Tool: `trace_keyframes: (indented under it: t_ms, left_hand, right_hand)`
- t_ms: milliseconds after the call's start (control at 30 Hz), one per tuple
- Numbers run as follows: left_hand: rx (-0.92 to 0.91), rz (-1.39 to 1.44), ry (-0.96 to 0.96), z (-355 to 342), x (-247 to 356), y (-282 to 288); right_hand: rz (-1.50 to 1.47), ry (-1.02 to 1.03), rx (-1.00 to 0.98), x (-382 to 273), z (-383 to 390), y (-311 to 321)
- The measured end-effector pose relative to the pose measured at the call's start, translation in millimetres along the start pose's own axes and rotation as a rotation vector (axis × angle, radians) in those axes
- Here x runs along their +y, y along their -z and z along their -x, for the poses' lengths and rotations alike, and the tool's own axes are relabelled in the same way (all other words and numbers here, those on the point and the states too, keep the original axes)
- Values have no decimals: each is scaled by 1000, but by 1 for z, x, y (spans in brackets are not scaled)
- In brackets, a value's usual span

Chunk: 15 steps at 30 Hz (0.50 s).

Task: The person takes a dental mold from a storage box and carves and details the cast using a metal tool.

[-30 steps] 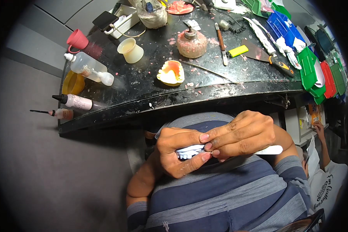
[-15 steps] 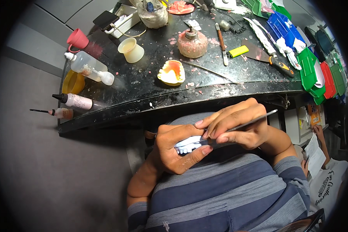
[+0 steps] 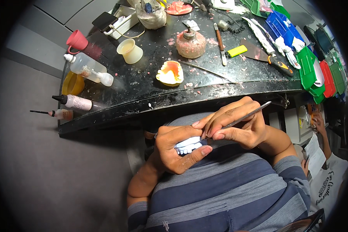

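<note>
Near my body, below the bench edge, my left hand (image 3: 178,149) is closed around a white dental cast (image 3: 187,145) with a row of teeth along its lower side. My right hand (image 3: 236,125) pinches a thin metal carving tool (image 3: 245,119), its free end pointing up to the right. The tool's working end meets the cast between my fingertips, where the contact is partly hidden. On the bench ahead sits a yellowish dental cast (image 3: 170,73) with pink wax on it. Another slim metal tool (image 3: 208,71) lies beside that cast.
A pink-crusted spirit burner (image 3: 191,44), wax knife (image 3: 220,44), yellow lighter (image 3: 236,51) and scraper (image 3: 259,54) are on the bench (image 3: 143,87). A cream cup (image 3: 130,51) and plastic bottles (image 3: 85,65) stand left, coloured bins (image 3: 309,71) right. Another person (image 3: 328,174) holds paper at far right.
The carving tool's free end has tipped upward and slightly left as my right hand shifts a little. The cast stays in my left hand. The other person's raised hand has moved up.
</note>
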<state>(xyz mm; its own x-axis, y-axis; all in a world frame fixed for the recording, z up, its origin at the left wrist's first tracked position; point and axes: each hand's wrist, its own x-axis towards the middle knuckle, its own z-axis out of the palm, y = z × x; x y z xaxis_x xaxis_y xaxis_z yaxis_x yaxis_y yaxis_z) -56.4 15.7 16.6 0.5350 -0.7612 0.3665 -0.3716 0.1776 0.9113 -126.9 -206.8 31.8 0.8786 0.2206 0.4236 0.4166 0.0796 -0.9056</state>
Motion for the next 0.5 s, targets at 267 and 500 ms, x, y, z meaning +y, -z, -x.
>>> trace_keyframes:
  t_ms: [267,500]
  left_hand:
    - [14,86,-116,-4,-4,1]
    - [-43,91,-81,-7,3,6]
  right_hand:
    - [21,85,4,3,1,-3]
    - [-78,62,26,2,-3,-1]
